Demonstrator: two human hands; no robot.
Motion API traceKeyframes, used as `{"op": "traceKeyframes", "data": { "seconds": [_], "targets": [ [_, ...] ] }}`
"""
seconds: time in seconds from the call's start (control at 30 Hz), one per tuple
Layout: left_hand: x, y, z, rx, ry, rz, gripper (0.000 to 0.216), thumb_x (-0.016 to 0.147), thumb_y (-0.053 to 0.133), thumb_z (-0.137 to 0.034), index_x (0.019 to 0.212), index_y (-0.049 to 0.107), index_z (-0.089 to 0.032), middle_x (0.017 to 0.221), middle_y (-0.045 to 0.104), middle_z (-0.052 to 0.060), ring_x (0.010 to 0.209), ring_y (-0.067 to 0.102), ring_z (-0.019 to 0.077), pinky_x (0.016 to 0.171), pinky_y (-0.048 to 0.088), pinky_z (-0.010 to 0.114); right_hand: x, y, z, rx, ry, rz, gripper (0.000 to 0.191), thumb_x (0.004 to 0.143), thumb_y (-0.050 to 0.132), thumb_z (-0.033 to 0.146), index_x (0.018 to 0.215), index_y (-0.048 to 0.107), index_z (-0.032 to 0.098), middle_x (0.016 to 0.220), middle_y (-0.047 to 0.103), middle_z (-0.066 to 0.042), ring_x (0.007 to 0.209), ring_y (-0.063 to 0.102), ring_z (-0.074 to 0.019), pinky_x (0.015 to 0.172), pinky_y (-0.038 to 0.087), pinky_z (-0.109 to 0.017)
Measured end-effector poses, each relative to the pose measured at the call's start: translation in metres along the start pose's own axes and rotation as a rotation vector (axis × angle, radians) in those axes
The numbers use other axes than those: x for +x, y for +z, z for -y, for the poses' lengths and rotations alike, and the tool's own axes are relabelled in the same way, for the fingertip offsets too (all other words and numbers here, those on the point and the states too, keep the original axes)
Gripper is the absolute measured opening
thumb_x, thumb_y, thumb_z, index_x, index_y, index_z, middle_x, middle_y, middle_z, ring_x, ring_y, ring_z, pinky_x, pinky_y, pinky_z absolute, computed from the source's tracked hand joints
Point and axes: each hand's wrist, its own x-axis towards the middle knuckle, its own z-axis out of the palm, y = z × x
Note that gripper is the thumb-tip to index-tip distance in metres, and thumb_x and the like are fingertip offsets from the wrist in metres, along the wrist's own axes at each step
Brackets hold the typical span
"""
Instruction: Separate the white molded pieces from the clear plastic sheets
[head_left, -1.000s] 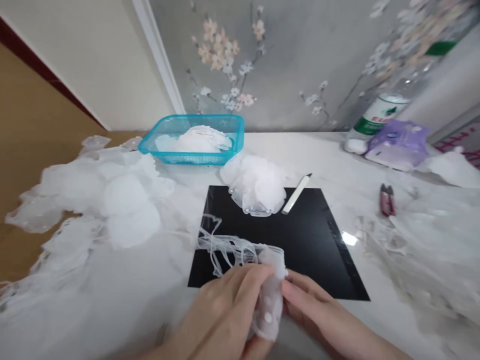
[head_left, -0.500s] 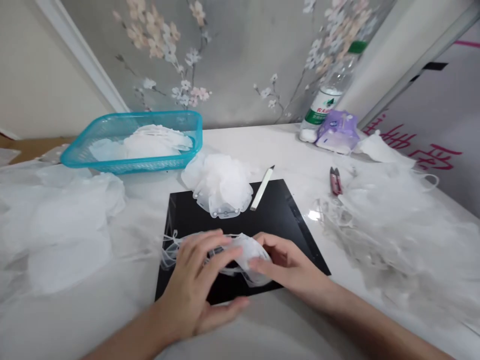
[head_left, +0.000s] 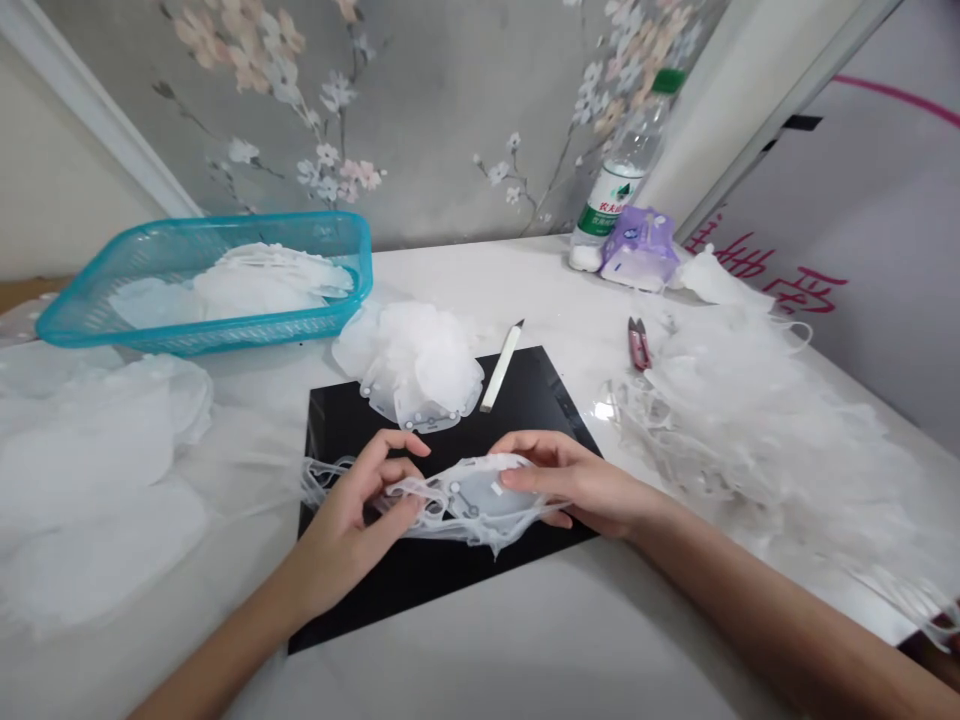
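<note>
Over the black board (head_left: 442, 590) I hold a soft, translucent white piece (head_left: 480, 495) with an oval middle, small grey marks and loose stringy edges. My right hand (head_left: 570, 480) grips its right end, thumb on top and fingers behind. At its left, my left hand (head_left: 382, 500) pinches the stringy white strands (head_left: 427, 500) between thumb and fingers, with the index finger raised and curved. More strands trail out left of that hand. Just behind lies a pile of similar oval pieces (head_left: 420, 360), partly on the board.
A slim pale-handled blade (head_left: 502, 365) rests on the board's far edge. To the right are red snips (head_left: 639, 345) and a heap of stringy scraps (head_left: 772, 430). White sheets (head_left: 90, 470) lie left, below a blue basket (head_left: 202, 335). A bottle (head_left: 615, 190) and purple packet (head_left: 641, 245) stand behind.
My left hand has drawn back from over the piece and now pinches its strands. The piece lies flatter to view, its oval middle showing. The whole view has shifted slightly.
</note>
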Motion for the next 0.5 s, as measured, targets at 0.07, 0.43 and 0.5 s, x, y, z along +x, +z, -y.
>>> {"op": "traceKeyframes", "data": {
  "seconds": [0.07,0.43,0.5],
  "targets": [
    [0.000,-0.001,-0.004,0.017,-0.017,0.033,0.026,0.079,0.049,-0.024,0.105,0.049,-0.022,0.069,0.056,-0.004,0.062,0.051,0.0119,0.056,0.036,0.021,0.001,-0.002,-0.001,0.040,-0.002,0.004,0.020,0.075,0.068,0.030,0.083,0.061,0.013,0.058,0.050,0.005,0.039,0.034,-0.0001,0.032,0.027,-0.011],
    [0.000,0.020,-0.001,-0.260,-0.120,-0.117,0.027,0.077,0.057,-0.041,0.066,0.053,-0.017,0.053,0.037,-0.006,0.049,0.035,0.0078,0.047,0.027,0.019,0.004,0.009,-0.008,0.135,-0.092,-0.043,0.026,0.079,0.063,0.032,0.095,0.066,0.012,0.057,0.051,0.004,0.042,0.040,-0.0016,0.038,0.032,-0.013],
    [-0.001,0.023,0.002,-0.273,-0.126,-0.139,0.023,0.076,0.057,-0.040,0.071,0.056,-0.017,0.054,0.039,-0.006,0.049,0.035,0.0079,0.047,0.026,0.019,0.005,0.010,-0.009,0.149,-0.102,-0.057,0.026,0.080,0.062,0.032,0.097,0.066,0.012,0.059,0.051,0.004,0.043,0.040,-0.0015,0.038,0.032,-0.013]
  ]
}}
